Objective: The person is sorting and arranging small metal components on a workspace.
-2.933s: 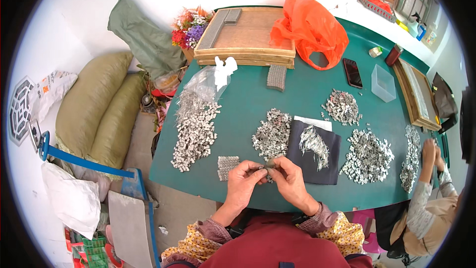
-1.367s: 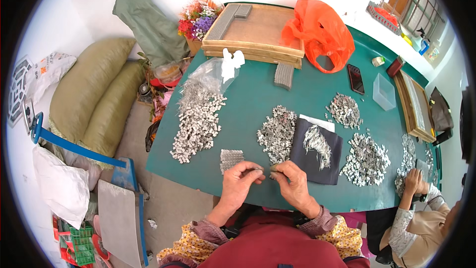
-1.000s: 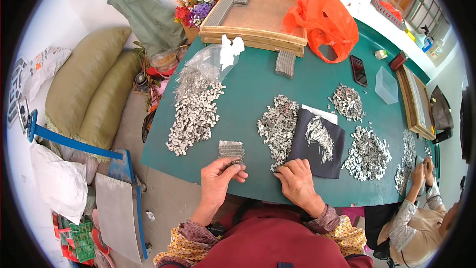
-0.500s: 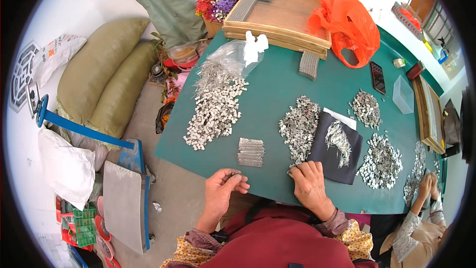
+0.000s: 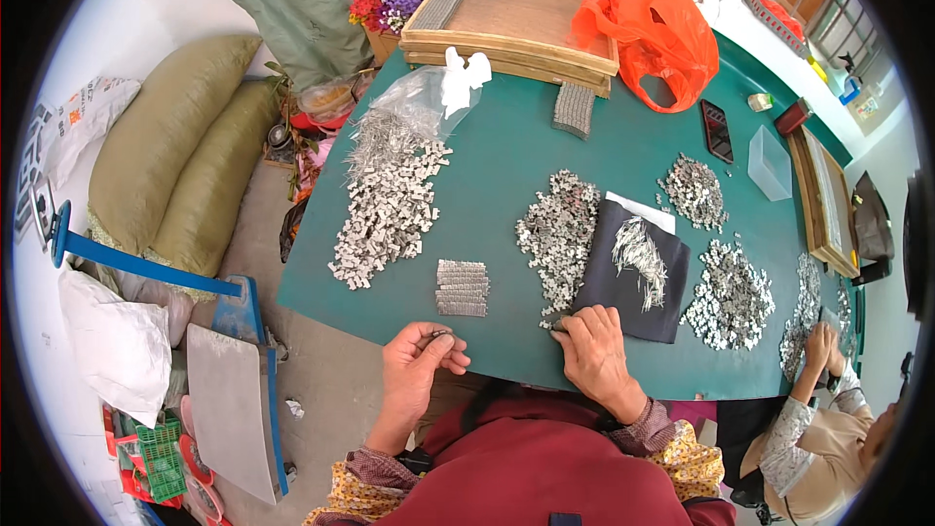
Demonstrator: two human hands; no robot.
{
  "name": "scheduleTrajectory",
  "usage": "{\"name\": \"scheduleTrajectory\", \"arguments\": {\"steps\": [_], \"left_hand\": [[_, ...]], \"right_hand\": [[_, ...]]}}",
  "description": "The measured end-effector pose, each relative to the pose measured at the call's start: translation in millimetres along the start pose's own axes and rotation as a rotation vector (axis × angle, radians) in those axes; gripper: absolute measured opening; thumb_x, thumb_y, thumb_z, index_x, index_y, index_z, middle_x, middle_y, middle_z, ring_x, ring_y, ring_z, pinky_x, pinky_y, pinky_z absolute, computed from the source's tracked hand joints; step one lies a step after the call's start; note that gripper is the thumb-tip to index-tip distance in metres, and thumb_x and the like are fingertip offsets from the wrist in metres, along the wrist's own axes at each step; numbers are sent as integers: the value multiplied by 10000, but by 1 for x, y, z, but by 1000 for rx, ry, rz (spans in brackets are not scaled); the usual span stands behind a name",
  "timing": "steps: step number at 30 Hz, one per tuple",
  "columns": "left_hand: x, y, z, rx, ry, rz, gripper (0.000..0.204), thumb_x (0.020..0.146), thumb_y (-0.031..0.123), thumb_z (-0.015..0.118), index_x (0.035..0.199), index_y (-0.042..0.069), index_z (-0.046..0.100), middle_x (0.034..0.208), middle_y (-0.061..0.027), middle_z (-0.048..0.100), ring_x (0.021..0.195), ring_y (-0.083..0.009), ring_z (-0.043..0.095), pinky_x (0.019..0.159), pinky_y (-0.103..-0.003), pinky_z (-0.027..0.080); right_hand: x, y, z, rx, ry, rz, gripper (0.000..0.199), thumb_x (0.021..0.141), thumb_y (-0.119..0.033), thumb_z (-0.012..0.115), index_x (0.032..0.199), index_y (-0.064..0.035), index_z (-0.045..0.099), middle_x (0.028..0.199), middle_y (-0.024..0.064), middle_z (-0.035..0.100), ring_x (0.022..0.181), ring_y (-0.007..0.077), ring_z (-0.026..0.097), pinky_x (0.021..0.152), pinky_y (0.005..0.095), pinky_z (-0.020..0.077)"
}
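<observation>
L hand (image 5: 421, 370): thumb + index pinching sm. dark metal pc. (image 5: 440, 333), nr green tabletop (image 5: 477, 195) edge; slack pinch could drop it. R hand (image 5: 596, 356): fingers bent at loose silvery metal-bits pile (image 5: 560, 239), grip can't tell; a knock might scatter bits. Beyond L: flat gray ribbed metal block (image 5: 462, 288).

We pinch small dark piece (image 5: 441, 333) in left grip (image 5: 414, 362), by near edge of green desk (image 5: 487, 200); our right grip (image 5: 594, 346) at near end of metal-piece pile (image 5: 560, 234), dark cloth (image 5: 628, 317) beside.
</observation>
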State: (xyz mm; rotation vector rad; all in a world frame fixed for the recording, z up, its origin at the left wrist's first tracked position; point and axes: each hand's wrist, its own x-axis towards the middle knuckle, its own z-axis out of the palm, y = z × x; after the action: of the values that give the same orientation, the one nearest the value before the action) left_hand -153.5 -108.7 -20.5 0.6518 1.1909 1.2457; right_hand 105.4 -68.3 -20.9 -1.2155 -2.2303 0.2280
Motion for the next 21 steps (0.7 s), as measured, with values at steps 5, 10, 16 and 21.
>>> {"name": "scheduleTrajectory", "arguments": {"steps": [5,10,16,21], "left_hand": [[1,1,6,-5,-15,-5,80,941,6,574,994,-42,609,867,-159,690,699,-213,687,612,-320,583],[6,2,13,14,-48,0,87,936,4,583,1004,-43,613,872,-156,691,716,-206,685,625,-319,580],[18,15,42,106,-124,112,93,927,19,616,991,-44,640,866,-117,688,708,-179,673,632,-297,567],[21,30,88,134,-249,138,110,920,33,647,997,-46,645,869,-93,677,724,-165,670,635,-286,564]], "right_hand": [[12,-5,-1,-42,-23,-34,176,757,-11,686,901,-47,593,803,73,513,752,269,497,704,401,366],[20,-6,-4,-86,-132,5,171,747,-24,692,877,-47,583,809,71,522,763,268,503,707,397,365],[28,-6,-9,263,8,140,157,799,-18,685,903,-28,568,818,104,558,745,290,544,683,393,422],[40,-19,-33,648,75,368,97,900,-30,645,914,-11,551,776,70,552,653,153,524,598,284,440]]}}
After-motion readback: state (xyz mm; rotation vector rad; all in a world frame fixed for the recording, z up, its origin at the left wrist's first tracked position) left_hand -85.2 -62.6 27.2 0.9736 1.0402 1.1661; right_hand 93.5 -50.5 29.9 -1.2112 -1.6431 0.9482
